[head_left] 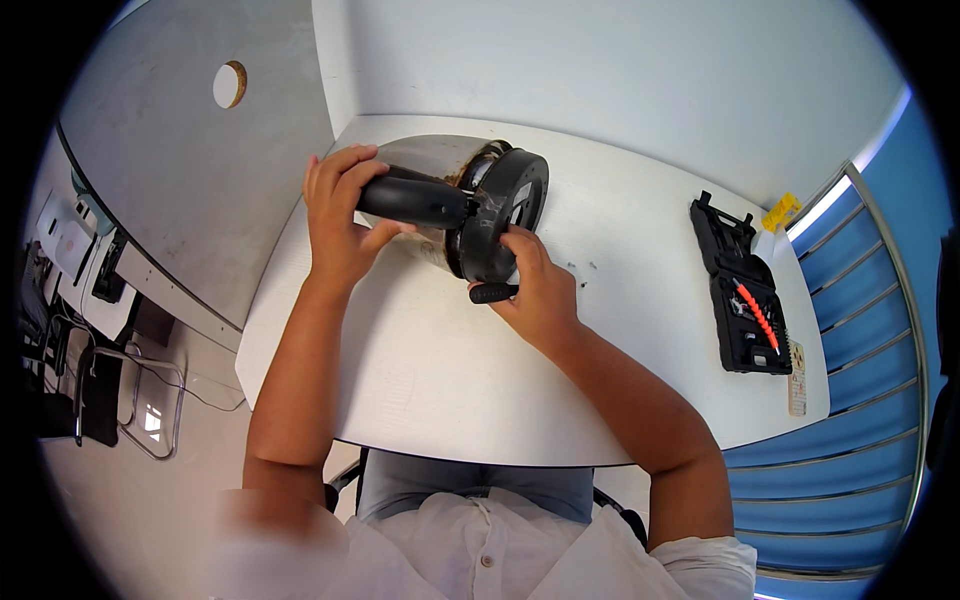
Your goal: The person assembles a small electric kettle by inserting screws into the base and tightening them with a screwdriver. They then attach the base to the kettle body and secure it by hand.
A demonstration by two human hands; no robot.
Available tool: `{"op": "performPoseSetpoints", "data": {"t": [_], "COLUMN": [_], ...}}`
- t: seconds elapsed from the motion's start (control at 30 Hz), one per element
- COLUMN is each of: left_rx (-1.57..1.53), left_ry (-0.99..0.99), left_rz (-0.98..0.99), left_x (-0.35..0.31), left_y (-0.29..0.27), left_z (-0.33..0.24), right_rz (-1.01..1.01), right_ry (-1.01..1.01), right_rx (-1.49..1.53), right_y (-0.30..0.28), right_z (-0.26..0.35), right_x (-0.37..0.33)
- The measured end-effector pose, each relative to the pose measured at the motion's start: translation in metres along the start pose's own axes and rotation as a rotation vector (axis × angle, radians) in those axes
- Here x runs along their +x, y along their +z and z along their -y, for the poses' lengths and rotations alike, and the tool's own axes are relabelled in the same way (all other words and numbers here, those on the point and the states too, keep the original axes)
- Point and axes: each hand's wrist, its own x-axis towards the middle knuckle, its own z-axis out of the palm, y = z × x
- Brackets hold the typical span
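A steel electric kettle (428, 154) lies tipped over on the white table, with brown stains near its bottom rim. Its black base (488, 238) faces right, and part of the base looks loosened from the steel body. My left hand (340, 205) is closed round the black kettle handle (425, 199), thumb below and fingers over the top. At the base, the fingertips of my right hand (540, 290) press on its edge. A short black ribbed handle, like that of a screwdriver (493, 292), pokes out from that closed hand; its other end is hidden.
Several small screws (583, 268) lie right of my right hand. An open black tool case (738, 290) holding an orange flexible shaft (757, 316) sits at the table's right side. Beyond are a yellow packet (782, 211) and a metal railing (890, 290). A grey partition (180, 150) stands left.
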Motion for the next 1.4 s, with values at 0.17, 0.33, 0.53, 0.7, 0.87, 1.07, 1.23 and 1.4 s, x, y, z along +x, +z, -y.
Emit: {"op": "performPoseSetpoints", "data": {"t": [0.17,0.33,0.53,0.7,0.87,1.07,1.23,1.4], "left_rx": [0.011,0.014,-0.010,-0.050,-0.024,-0.047,-0.036,-0.022], "left_ry": [-0.019,-0.030,-0.069,-0.087,-0.080,-0.117,-0.105,-0.098], "left_rz": [0.001,0.009,-0.006,-0.032,-0.036,-0.071,-0.081,-0.077], "left_x": [0.000,0.002,0.002,0.001,-0.001,-0.001,-0.001,-0.001], "left_y": [0.000,-0.001,0.000,0.002,0.005,0.002,0.003,0.004], "left_z": [-0.004,-0.011,-0.014,-0.016,-0.022,-0.011,-0.008,-0.014], "right_rz": [-0.041,-0.111,-0.091,-0.084,-0.115,-0.087,-0.106,-0.119], "right_ry": [-0.071,-0.153,-0.174,-0.117,-0.033,-0.084,-0.091,-0.066], "right_rx": [-0.118,-0.131,-0.230,-0.158,-0.042,-0.061,-0.051,-0.033], "right_y": [-0.001,0.003,0.004,0.001,0.002,-0.007,-0.012,-0.008], "right_z": [0.007,0.003,0.003,0.007,0.007,0.011,0.012,0.012], "right_x": [0.002,0.006,0.005,0.006,0.005,0.008,0.010,0.009]}}
